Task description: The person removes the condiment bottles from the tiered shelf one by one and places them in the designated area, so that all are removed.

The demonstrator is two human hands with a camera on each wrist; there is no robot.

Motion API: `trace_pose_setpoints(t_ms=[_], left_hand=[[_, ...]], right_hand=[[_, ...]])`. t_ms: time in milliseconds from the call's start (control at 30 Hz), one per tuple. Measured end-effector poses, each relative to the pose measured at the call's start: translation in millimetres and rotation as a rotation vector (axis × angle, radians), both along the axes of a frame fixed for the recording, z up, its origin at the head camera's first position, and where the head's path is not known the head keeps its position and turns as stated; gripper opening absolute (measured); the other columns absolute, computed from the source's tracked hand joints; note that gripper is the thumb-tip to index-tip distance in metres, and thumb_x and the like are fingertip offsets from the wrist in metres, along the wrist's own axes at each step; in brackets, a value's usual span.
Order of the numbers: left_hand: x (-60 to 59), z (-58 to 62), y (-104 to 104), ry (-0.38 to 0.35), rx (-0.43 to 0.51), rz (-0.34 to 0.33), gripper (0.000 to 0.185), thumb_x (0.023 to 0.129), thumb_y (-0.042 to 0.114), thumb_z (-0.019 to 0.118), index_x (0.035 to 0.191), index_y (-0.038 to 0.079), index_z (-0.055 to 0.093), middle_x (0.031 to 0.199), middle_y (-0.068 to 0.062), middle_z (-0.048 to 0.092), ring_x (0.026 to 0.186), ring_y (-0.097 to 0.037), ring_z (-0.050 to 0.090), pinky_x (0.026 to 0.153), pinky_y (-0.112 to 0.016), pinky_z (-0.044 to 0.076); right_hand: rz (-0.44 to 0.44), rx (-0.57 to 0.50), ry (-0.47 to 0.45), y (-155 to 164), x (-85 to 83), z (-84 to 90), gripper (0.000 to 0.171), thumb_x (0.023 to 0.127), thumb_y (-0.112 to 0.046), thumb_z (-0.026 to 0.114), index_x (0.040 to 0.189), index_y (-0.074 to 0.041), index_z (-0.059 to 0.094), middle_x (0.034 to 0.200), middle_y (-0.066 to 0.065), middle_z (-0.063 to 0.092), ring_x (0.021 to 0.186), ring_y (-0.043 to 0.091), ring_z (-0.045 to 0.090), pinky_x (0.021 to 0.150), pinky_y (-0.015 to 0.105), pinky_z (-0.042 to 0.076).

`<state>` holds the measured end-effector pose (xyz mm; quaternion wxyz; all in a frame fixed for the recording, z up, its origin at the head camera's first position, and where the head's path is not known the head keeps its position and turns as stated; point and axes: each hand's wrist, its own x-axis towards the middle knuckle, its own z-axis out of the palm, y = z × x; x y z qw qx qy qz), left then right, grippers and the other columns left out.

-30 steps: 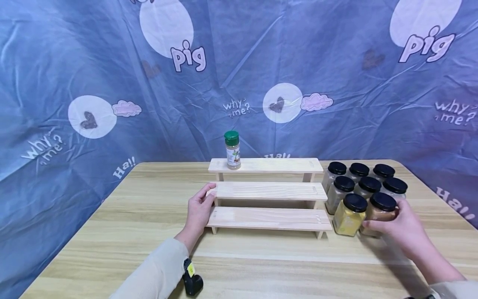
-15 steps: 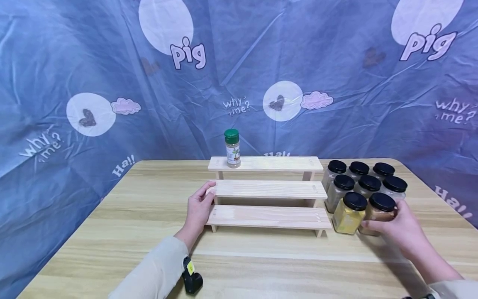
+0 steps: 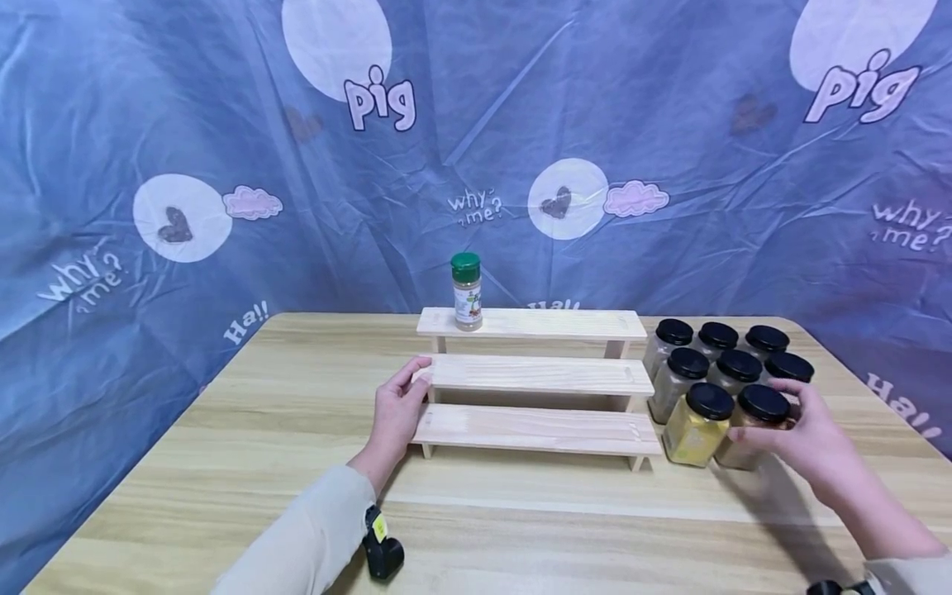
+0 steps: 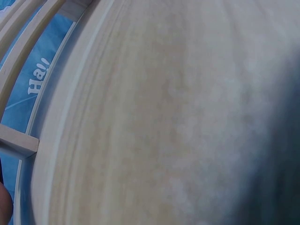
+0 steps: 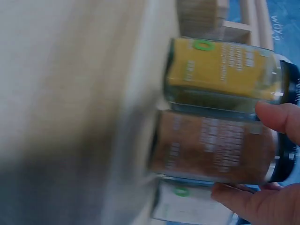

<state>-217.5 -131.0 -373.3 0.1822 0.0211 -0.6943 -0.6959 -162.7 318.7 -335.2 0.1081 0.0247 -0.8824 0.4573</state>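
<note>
My left hand (image 3: 394,405) grips the left end of the middle board of a three-step wooden display rack (image 3: 535,374), thumb in front. On the right, my right hand (image 3: 814,442) has thumb and fingers on opposite sides of a black-lidded spice jar (image 5: 211,147) with brown contents. That jar stands upright at the front of a jar group, beside a jar of yellow spice (image 3: 693,438). A green-capped seasoning shaker (image 3: 468,302) stands near the left end of the rack's top board. The left wrist view shows mostly tabletop.
Several more black-lidded jars (image 3: 680,384) stand close together behind the front two, just right of the rack. The light wooden table (image 3: 260,463) ends at a blue printed cloth (image 3: 416,207) hanging behind it.
My right hand has shifted slightly up around the brown spice jar, its fingers now higher beside the lid. The left hand keeps its grip on the rack; the head view has tilted a little.
</note>
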Motion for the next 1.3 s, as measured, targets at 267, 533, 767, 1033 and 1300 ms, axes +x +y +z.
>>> trace_pose_setpoints(t_ms=[267, 533, 767, 1033, 1300], left_hand=[[-0.5, 0.1, 0.4, 0.016, 0.025, -0.008, 0.028, 0.086, 0.003, 0.058, 0.112, 0.002, 0.065, 0.074, 0.011, 0.06, 0.064, 0.0, 0.051, 0.059, -0.013, 0.043], [-0.7, -2.2, -0.1, 0.005, 0.03, -0.007, 0.028, 0.086, 0.004, 0.058, 0.113, 0.002, 0.065, 0.076, 0.008, 0.063, 0.066, 0.0, 0.053, 0.062, -0.014, 0.045], [-1.5, -1.4, -0.6, -0.011, 0.013, 0.002, 0.028, 0.086, 0.005, 0.059, 0.114, 0.004, 0.065, 0.076, 0.006, 0.063, 0.067, 0.001, 0.053, 0.064, -0.013, 0.045], [-0.1, 1.0, 0.2, -0.003, 0.002, 0.01, 0.028, 0.086, 0.004, 0.059, 0.113, 0.003, 0.065, 0.068, 0.011, 0.057, 0.064, 0.0, 0.051, 0.061, -0.013, 0.043], [0.1, 0.7, 0.5, -0.008, -0.002, 0.005, 0.028, 0.086, 0.004, 0.058, 0.113, 0.003, 0.065, 0.066, 0.01, 0.056, 0.064, 0.0, 0.052, 0.063, -0.014, 0.045]], right_hand=[[-0.034, 0.022, -0.002, 1.9, -4.8, 27.3, 0.072, 0.082, -0.012, 0.069, 0.139, -0.01, 0.025, 0.126, 0.028, 0.035, 0.113, -0.001, 0.046, 0.071, 0.002, 0.038], [-0.063, -0.011, -0.003, -8.1, -8.5, 55.8, 0.075, 0.086, -0.025, 0.066, 0.144, -0.02, 0.019, 0.107, -0.025, 0.039, 0.132, 0.008, 0.032, 0.077, 0.001, 0.035], [-0.04, -0.075, 0.023, -22.3, -12.4, 76.6, 0.054, 0.087, -0.024, 0.064, 0.123, -0.041, 0.028, 0.104, -0.029, 0.042, 0.117, -0.007, 0.04, 0.078, 0.002, 0.033], [0.038, -0.215, 0.062, -38.5, -22.9, 96.4, 0.049, 0.086, -0.014, 0.065, 0.113, -0.039, 0.033, 0.104, -0.026, 0.048, 0.101, -0.01, 0.046, 0.082, 0.005, 0.035], [0.059, -0.162, 0.074, -63.5, -32.0, 107.5, 0.049, 0.086, -0.02, 0.065, 0.119, -0.035, 0.032, 0.108, -0.021, 0.045, 0.108, -0.001, 0.046, 0.079, 0.008, 0.037]])
